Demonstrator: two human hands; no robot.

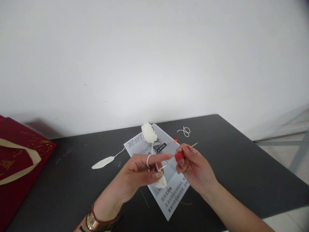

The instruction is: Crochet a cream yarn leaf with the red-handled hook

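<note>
Pinching a small white crocheted piece point(161, 184) between thumb and fingers of the left hand point(136, 170), at lower center of the frame, with white yarn point(148, 160) looped round the extended index finger. Gripping a red-handled hook point(179, 156) in the right hand point(194, 164), with its thin tip at the piece's upper edge. Should handle as light, soft and limp, hardly slippery, perhaps prone to unravel if tugged; best held flat, just below the hook. Just beyond, at center, noting a fluffy yarn bundle point(148, 132) on a printed sheet point(166, 211) on the dark tabletop point(241, 180). Reading "百合花图解" low on the sheet and "百合" at its top, partly covered; unable to make out the dark label point(161, 148). Farther out, noting a leaf-shaped white piece point(103, 162) left of center, a red stick point(177, 140) and curled white thread point(185, 131) right of center, and, at far left, a red bag point(29, 140) with unclear gold writing.
</note>
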